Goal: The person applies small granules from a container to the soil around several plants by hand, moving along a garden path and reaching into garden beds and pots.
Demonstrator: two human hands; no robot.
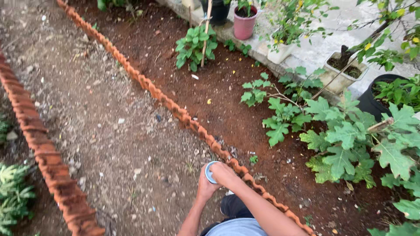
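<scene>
Small round container [210, 171], blue rim with pale face, held low in front of the body, above the gravel path [109, 131] and just beside the terracotta tile edging [175, 109]. Left hand [204, 185] wraps it from below and behind, fingers closed on its side, apparently to steady it. Right hand [224, 174] lies across its top, fingers curled over the rim and clamped down; the grip looks like that used for twisting a lid, though no thread or seam is visible. Most of the container is hidden by the two hands.

Both forearms come up from the bottom edge, over a light blue garment and a dark shoe [232, 204].

Edging runs diagonally, parting the path from a bed of reddish soil [227, 100]. A second tile row [48, 161] borders the path's other side. Broad-leaved plants [345, 140] fill the bed at right; a pink pot [244, 22], a white pot [341, 74] and a black pot [372, 102] stand along the concrete ledge beyond
</scene>
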